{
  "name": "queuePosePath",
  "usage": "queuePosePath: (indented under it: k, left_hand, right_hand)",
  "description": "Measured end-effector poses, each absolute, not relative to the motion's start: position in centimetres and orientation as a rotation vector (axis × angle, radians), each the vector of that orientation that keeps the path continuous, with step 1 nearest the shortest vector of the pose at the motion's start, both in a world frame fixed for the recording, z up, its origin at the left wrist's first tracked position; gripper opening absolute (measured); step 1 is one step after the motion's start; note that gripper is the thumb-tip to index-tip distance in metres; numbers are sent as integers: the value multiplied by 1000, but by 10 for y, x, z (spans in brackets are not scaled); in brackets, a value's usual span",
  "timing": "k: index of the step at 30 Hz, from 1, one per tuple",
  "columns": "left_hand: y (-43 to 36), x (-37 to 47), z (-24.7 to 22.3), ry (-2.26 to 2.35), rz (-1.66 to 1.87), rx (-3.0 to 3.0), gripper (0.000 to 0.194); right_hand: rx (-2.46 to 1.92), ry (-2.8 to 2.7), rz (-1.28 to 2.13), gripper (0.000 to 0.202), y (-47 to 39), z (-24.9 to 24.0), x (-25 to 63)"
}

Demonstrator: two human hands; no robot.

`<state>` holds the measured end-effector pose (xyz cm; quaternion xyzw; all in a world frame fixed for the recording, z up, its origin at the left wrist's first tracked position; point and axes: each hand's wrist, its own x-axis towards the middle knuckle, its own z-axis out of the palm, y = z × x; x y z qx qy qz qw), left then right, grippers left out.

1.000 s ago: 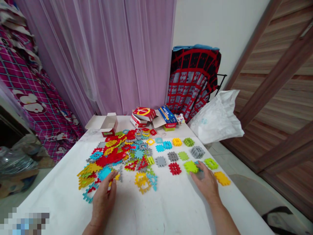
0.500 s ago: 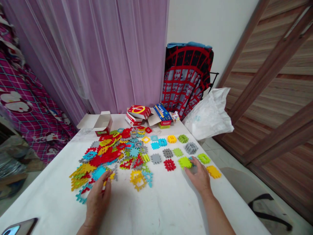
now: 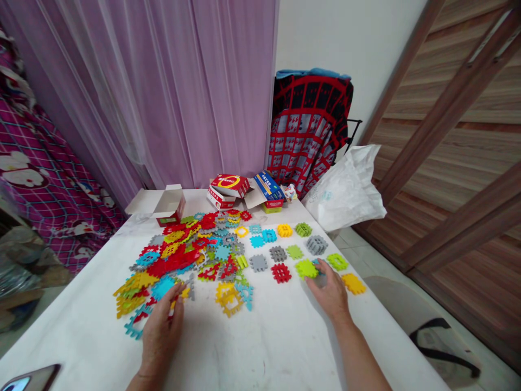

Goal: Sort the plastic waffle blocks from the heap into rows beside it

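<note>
A loose pile of flat plastic interlocking tiles (image 3: 191,260) in red, yellow, blue, grey and green covers the middle of the white table (image 3: 260,347). My left hand (image 3: 159,331) rests at the pile's near edge, fingertips touching a yellow tile (image 3: 184,293) and a red one. To the right, tiles lie in small stacks sorted by colour. My right hand (image 3: 330,293) lies among them, fingers on a blue piece (image 3: 317,264) next to a bright green stack (image 3: 306,268). A red stack (image 3: 281,273) and a yellow stack (image 3: 353,283) lie on either side.
Small cardboard boxes (image 3: 234,190) and an open box (image 3: 171,203) stand at the table's far edge. A white plastic bag (image 3: 345,190) hangs off the right side, beside a red-and-black cloth on a chair (image 3: 309,130). A phone (image 3: 28,377) lies at the near left corner.
The view shifted slightly, bringing the phone into sight at the near left. Both hands stay in about the same places on the tiles.
</note>
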<state>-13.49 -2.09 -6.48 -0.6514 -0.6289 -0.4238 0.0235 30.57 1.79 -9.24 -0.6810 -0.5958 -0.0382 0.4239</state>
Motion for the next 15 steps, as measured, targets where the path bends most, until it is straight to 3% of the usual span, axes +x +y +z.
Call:
queuePosePath:
  k: [15]
  left_hand:
    - [-21, -134, -62, -1930, -1282, -2006, 31]
  right_hand:
    - [-1688, -1519, -196, 58, 16, -91, 304]
